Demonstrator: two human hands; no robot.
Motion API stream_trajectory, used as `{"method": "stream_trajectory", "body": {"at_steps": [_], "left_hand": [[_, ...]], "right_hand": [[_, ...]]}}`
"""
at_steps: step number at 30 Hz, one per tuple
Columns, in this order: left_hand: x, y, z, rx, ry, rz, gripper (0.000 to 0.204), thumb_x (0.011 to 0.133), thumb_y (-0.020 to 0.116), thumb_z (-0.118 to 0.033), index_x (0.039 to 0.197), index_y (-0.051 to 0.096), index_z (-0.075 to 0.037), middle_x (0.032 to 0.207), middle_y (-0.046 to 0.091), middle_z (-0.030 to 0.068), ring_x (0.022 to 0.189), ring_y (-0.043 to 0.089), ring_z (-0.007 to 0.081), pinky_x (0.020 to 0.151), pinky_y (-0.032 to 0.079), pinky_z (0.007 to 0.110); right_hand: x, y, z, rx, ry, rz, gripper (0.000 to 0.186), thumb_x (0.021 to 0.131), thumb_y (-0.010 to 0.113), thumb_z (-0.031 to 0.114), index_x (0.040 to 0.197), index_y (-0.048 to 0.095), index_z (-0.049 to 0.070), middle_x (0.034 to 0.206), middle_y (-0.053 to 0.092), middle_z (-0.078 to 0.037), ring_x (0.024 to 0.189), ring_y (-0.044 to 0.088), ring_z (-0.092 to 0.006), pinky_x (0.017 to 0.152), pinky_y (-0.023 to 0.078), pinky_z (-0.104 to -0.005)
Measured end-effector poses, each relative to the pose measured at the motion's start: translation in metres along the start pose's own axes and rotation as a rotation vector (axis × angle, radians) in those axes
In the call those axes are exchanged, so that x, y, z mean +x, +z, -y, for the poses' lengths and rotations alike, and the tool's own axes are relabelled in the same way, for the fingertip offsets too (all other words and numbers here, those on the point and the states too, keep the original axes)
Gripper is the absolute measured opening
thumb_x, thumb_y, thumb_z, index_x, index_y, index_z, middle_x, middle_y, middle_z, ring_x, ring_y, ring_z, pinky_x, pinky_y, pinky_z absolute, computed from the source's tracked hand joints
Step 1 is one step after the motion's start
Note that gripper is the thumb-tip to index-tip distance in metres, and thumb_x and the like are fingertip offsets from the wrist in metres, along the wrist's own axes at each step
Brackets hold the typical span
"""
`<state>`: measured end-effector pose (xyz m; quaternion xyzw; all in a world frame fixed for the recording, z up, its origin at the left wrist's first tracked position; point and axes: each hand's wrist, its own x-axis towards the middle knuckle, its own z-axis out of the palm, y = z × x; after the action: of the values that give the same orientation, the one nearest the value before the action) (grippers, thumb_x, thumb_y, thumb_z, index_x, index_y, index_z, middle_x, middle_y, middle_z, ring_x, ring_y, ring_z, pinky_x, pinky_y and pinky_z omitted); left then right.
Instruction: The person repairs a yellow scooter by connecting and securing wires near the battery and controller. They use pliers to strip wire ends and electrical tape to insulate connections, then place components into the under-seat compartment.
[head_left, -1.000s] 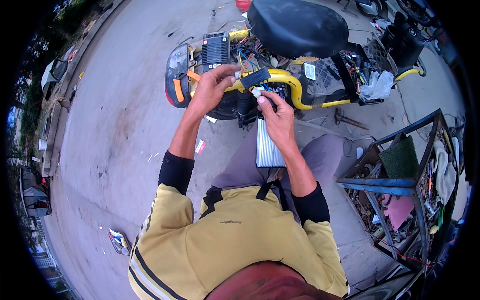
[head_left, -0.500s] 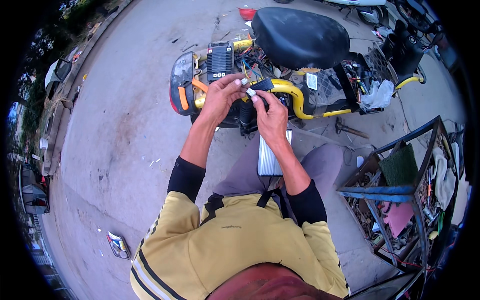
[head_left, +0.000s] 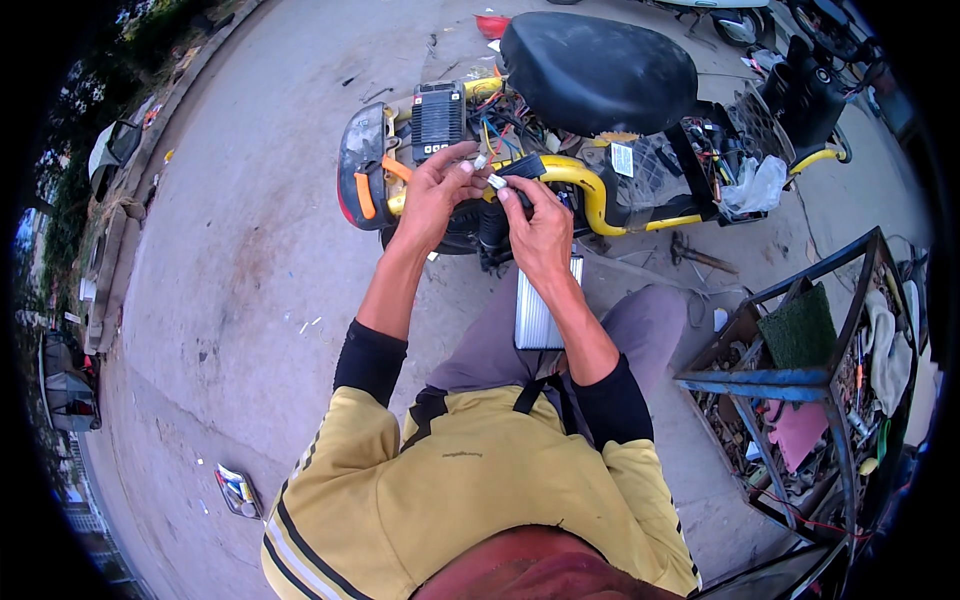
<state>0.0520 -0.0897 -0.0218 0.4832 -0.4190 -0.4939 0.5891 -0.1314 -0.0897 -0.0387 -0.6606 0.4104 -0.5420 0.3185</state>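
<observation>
My left hand [head_left: 436,192] pinches a small white wire connector [head_left: 480,161] between thumb and fingers. Close beside it, a second white wire connector [head_left: 497,181] is held in the fingertips of my right hand [head_left: 540,222]. The two connectors are a small gap apart. Both hands are over the near side of a yellow scooter frame [head_left: 580,178], where coloured wires [head_left: 505,125] spill out of the open body. A black finned controller box [head_left: 438,118] sits on the frame just beyond my left hand. Below my right forearm, a silver finned metal box [head_left: 536,310] rests by my lap.
The scooter's black seat [head_left: 600,75] is at the far side. A hammer [head_left: 704,258] lies on the ground to the right. Nearer stands a blue-edged metal rack [head_left: 770,384] full of tools and parts. A small tray [head_left: 238,492] is at lower left; orange-handled pliers [head_left: 366,196] hang by the tail light.
Both hands have shifted very slightly left, each keeping its connector. The connectors remain close together and apart.
</observation>
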Motion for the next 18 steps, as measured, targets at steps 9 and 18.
{"method": "stream_trajectory", "body": {"at_steps": [9, 18], "left_hand": [[-0.071, 0.018, 0.041, 0.676, 0.426, -0.235, 0.050, 0.102, 0.072, -0.007, 0.149, 0.056, -0.001, 0.136, 0.063, 0.0119, 0.109, 0.061, 0.0184, 0.091, 0.053, 0.034], [-0.139, 0.079, 0.085, 1.263, 0.584, 0.445, 0.086, 0.077, 0.092, -0.048, 0.152, 0.062, -0.018, 0.168, 0.043, 0.0175, 0.156, 0.032, 0.0480, 0.127, 0.026, 0.068]], "right_hand": [[-0.015, -0.075, -0.022, 0.121, 0.155, -0.173, 0.030, 0.108, 0.072, 0.025, 0.122, 0.074, -0.001, 0.100, 0.077, -0.014, 0.083, 0.075, -0.0208, 0.076, 0.057, -0.0340], [0.003, -0.199, -0.101, 0.360, 0.583, -0.454, 0.050, 0.109, 0.065, 0.014, 0.153, 0.054, -0.007, 0.096, 0.063, -0.003, 0.071, 0.050, -0.0060, 0.058, 0.042, -0.0245]]}}
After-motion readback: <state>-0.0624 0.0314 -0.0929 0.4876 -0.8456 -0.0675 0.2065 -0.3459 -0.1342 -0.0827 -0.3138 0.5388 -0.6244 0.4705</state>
